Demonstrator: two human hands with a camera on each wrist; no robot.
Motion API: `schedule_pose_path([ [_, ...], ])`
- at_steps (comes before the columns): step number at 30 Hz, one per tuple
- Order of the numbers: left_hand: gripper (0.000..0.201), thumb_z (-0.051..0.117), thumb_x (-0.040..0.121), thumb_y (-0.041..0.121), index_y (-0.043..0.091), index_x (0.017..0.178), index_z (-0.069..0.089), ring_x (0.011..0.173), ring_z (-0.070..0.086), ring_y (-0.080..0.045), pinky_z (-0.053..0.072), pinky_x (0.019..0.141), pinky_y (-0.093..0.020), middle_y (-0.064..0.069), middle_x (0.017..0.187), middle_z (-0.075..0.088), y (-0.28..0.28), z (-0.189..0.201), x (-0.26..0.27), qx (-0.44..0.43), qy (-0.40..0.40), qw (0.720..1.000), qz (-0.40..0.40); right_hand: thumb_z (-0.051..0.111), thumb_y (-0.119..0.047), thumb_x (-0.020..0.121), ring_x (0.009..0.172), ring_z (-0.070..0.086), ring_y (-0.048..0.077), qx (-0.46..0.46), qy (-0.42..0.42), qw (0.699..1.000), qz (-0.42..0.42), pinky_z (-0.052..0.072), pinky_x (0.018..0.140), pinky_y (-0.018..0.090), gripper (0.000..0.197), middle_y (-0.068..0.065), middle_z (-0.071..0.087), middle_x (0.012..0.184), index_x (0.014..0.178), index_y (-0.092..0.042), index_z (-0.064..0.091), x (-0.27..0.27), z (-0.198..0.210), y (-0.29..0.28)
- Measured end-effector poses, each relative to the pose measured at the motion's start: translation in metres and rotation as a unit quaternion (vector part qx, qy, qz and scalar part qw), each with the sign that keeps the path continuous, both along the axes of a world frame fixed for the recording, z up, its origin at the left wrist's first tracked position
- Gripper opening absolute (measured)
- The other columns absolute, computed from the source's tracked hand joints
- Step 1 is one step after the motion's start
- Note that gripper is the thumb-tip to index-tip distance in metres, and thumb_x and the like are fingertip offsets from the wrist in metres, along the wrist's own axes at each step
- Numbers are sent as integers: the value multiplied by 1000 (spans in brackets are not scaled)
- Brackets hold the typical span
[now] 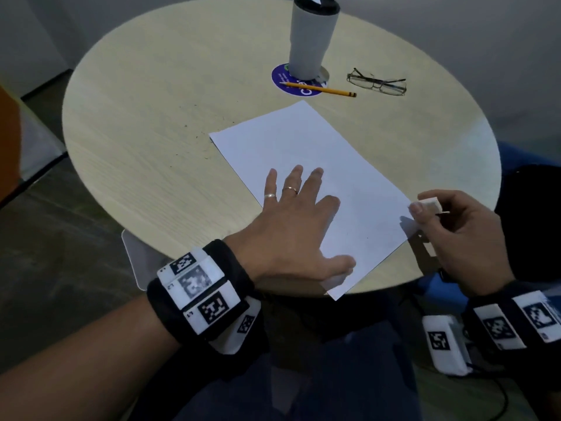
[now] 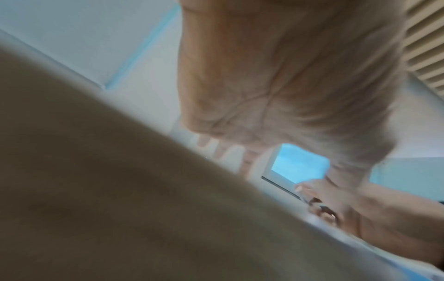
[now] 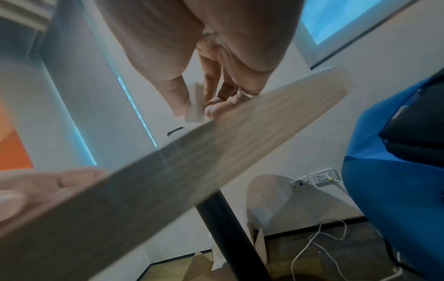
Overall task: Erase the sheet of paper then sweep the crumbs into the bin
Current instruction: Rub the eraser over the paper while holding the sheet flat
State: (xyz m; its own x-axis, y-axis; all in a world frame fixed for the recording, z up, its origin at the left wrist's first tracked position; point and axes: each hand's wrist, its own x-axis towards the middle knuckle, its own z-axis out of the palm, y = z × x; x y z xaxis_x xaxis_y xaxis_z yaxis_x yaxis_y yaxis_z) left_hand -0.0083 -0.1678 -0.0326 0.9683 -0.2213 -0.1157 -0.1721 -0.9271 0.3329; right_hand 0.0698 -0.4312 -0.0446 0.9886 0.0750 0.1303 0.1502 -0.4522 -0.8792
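A white sheet of paper (image 1: 306,153) lies slanted on the round wooden table (image 1: 145,126). My left hand (image 1: 318,229) presses flat on its near half, fingers spread and straight. My right hand (image 1: 421,205) pinches a small white eraser (image 1: 432,204) between thumb and fingers at the sheet's right corner; the right wrist view shows the eraser (image 3: 195,103) just above the table edge (image 3: 216,152). Dark crumbs (image 1: 198,138) are scattered on the wood left of the sheet. A tall grey lidded bin (image 1: 312,34) stands at the far side.
A yellow pencil (image 1: 318,89) lies across a blue round sticker (image 1: 283,82) by the bin, and folded glasses (image 1: 378,82) sit to its right. A translucent chair back (image 1: 135,262) is at the table's near left edge. Blue seat (image 3: 396,190) and cables on the right.
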Motion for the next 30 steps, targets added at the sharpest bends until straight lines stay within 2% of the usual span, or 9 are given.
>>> schedule_pose_path([
  [2, 85, 48, 86, 83, 25, 147, 41, 160, -7, -33, -8, 125, -62, -8, 173, 2, -10, -1, -2, -31, -17, 999, 36, 79, -19, 94, 72, 66, 19, 12, 10, 1000, 19, 54, 58, 15, 13, 15, 77, 91, 107, -17, 75, -7, 6, -5],
  [5, 109, 41, 81, 94, 21, 160, 21, 160, -12, -34, -8, 126, -60, -8, 173, -3, -21, -13, -8, -49, 14, 997, 53, 80, -18, 90, 63, 67, 3, -22, 4, 998, 55, 51, 56, 9, 15, -5, 79, 84, 104, -13, 78, -22, 13, -4],
  [9, 130, 45, 72, 100, 24, 166, 0, 158, -27, -29, -11, 127, -56, -2, 174, -17, -16, -20, -7, -25, 30, 998, 45, 82, -30, 82, 77, 77, 9, -73, -26, 992, 102, 59, 75, 20, 22, -9, 81, 86, 99, -16, 81, -38, 12, 6],
  [14, 138, 55, 69, 99, 26, 167, -10, 155, -34, -22, -15, 128, -47, 3, 172, -27, 1, -13, 0, -24, 54, 998, 9, 88, -21, 86, 69, 71, 15, -119, -80, 978, 151, 57, 68, 32, 9, -6, 77, 80, 89, -20, 80, -55, 6, 30],
  [17, 138, 51, 69, 100, 26, 166, -13, 154, -36, -21, -16, 128, -46, 3, 171, -29, 2, -16, 0, -23, 53, 998, 4, 88, -18, 84, 68, 65, 13, -187, -141, 956, 179, 50, 65, 27, 12, -9, 72, 77, 86, -17, 76, -60, -4, 40],
  [23, 138, 49, 69, 101, 25, 166, -14, 154, -36, -24, -16, 128, -47, 1, 170, -31, 1, -18, 2, -11, 50, 999, 5, 89, -16, 85, 67, 59, 1, -185, -143, 962, 141, 40, 65, 8, 15, -16, 67, 75, 83, -15, 74, -44, -1, 28],
  [25, 137, 49, 70, 101, 25, 166, -13, 154, -36, -23, -15, 128, -48, 2, 171, -30, 1, -18, 2, -12, 48, 999, 5, 86, -23, 89, 69, 59, 1, -197, -154, 950, 187, 43, 67, 12, 14, -13, 68, 76, 85, -16, 75, -56, 0, 37],
  [27, 136, 48, 70, 101, 25, 166, -13, 154, -36, -23, -16, 128, -48, 2, 171, -30, 1, -18, 2, -14, 48, 999, 5, 84, -27, 90, 69, 61, 7, -205, -155, 945, 204, 50, 66, 24, 14, -10, 69, 77, 85, -18, 75, -57, -3, 41],
  [30, 137, 47, 70, 102, 25, 166, -14, 153, -38, -25, -17, 127, -48, 1, 170, -32, 1, -16, 1, -9, 55, 998, -1, 85, -18, 86, 70, 65, 18, -193, -135, 962, 137, 55, 68, 41, 12, -8, 71, 76, 82, -17, 74, -34, -3, 33],
])
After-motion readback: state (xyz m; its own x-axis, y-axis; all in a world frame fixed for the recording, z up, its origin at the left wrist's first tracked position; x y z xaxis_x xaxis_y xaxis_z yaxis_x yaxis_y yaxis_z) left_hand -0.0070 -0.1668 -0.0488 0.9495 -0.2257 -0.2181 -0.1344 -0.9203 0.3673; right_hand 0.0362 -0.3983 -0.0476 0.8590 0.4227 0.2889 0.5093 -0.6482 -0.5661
